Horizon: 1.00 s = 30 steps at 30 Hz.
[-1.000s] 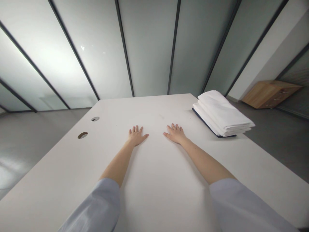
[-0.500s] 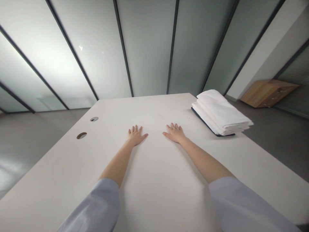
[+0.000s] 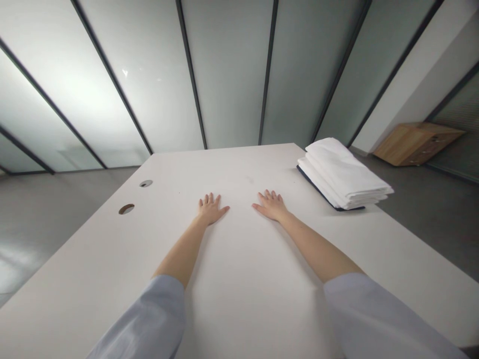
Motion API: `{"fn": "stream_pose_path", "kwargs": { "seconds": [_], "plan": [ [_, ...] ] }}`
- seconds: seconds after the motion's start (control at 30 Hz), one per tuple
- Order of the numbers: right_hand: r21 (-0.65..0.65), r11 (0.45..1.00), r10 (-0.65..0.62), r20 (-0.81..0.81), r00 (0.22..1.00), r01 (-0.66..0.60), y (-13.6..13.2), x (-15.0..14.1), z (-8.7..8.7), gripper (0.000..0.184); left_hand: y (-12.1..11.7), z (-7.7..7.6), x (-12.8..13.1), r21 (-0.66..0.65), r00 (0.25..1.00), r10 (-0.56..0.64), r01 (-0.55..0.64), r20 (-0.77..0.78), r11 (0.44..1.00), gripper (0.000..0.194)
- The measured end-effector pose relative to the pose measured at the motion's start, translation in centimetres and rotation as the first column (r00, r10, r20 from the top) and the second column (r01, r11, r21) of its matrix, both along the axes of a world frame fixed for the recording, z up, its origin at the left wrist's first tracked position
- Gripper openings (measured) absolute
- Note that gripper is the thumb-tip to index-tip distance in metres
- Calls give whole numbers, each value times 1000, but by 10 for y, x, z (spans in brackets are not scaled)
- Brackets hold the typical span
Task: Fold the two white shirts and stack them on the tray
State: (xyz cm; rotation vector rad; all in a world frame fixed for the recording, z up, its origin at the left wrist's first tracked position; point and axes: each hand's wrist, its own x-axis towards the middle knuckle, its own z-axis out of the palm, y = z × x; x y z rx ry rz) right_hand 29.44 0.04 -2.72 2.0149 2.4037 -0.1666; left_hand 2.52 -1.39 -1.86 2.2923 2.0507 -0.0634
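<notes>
Both of my hands lie palm down on a white table [image 3: 239, 269], apart from each other. My left hand [image 3: 211, 209] is open, its fingers spread and nothing in it. Also flat with fingers spread, my right hand [image 3: 271, 205] holds nothing. To the right of it rests a stack of folded white cloths [image 3: 344, 174], untouched by either hand. Beneath the stack, the edge of a dark blue layer [image 3: 318, 188] shows; what it is I cannot tell.
Two round holes pierce the tabletop at the left: a nearer hole [image 3: 126, 209] and a farther hole [image 3: 145, 183]. Frosted glass panels [image 3: 228, 75] with dark frames stand behind the table. A wooden cabinet [image 3: 407, 144] is on the floor at the far right.
</notes>
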Motion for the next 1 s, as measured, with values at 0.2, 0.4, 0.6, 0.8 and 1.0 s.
{"fn": "stream_pose_path", "kwargs": {
  "seconds": [0.2,0.4,0.6,0.8,1.0],
  "plan": [
    [3,1000,2,1,1000,-2,1,0,-1,84,0,1,1,-3,1000,2,-2,-2,1000,84],
    [3,1000,-3,2,1000,3,-1,-1,1,83,0,1,1,1,1000,7,-7,-8,1000,83],
    [6,1000,-5,5,1000,5,-2,-1,3,82,0,2,1,-3,1000,-5,5,-1,1000,84],
    [-4,1000,-5,15,1000,5,-2,-2,5,82,0,2,1,-8,1000,5,-5,1,1000,85],
    [-7,1000,-2,18,1000,2,-3,-2,6,80,0,2,1,-7,1000,7,-7,-4,1000,85]
  ]
}}
